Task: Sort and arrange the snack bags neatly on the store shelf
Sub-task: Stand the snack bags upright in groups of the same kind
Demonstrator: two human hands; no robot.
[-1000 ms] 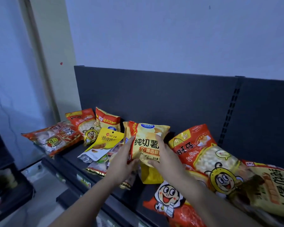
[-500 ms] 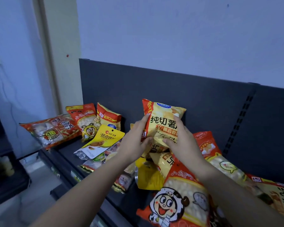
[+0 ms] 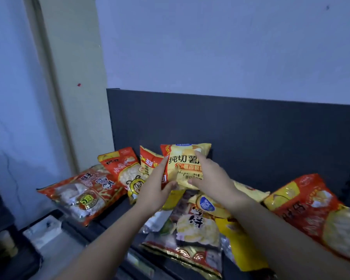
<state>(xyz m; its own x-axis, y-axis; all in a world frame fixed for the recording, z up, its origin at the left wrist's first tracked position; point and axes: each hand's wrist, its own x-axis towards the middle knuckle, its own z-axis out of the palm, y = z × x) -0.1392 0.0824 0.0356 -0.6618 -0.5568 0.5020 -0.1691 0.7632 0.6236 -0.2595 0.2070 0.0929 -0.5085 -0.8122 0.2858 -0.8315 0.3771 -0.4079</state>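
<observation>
While left hand point(image 3: 156, 190) and right hand point(image 3: 210, 178) hold the yellow bag point(image 3: 182, 166) upright at the shelf point(image 3: 117, 213) back, fingers point(image 3: 197, 152) curled round it, beside two stood-up bags point(image 3: 121, 168), the pile point(image 3: 198, 225) is a mess, so mostly undone.

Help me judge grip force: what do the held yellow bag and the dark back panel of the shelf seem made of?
The yellow bag looks like thin plastic film with a soft sheen: puffy, creased, printed all over. The back panel is probably painted metal, matte dark grey: flat, even, without glare, though the dim view leaves it open.
</observation>
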